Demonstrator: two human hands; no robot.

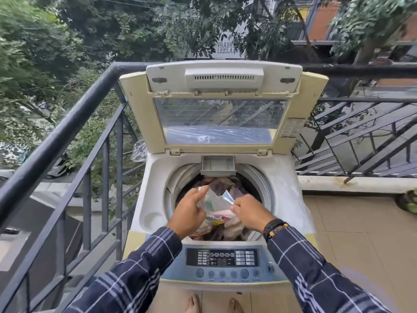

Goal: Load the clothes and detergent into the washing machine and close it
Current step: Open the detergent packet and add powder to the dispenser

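Observation:
A top-loading washing machine [286,199] stands in front of me with its lid [221,109] folded up and open. Mixed clothes [223,184] fill the drum. Over the drum opening, my left hand [188,213] and my right hand [249,213] both pinch a small shiny detergent packet [216,203], one at each side of its top. A small grey detergent drawer [217,166] is pulled out at the back rim of the drum.
The machine's control panel [222,257] faces me at the near edge. A black metal railing [67,132] runs along the left and behind the machine. Tiled balcony floor [349,233] lies to the right. My bare feet [194,303] show below.

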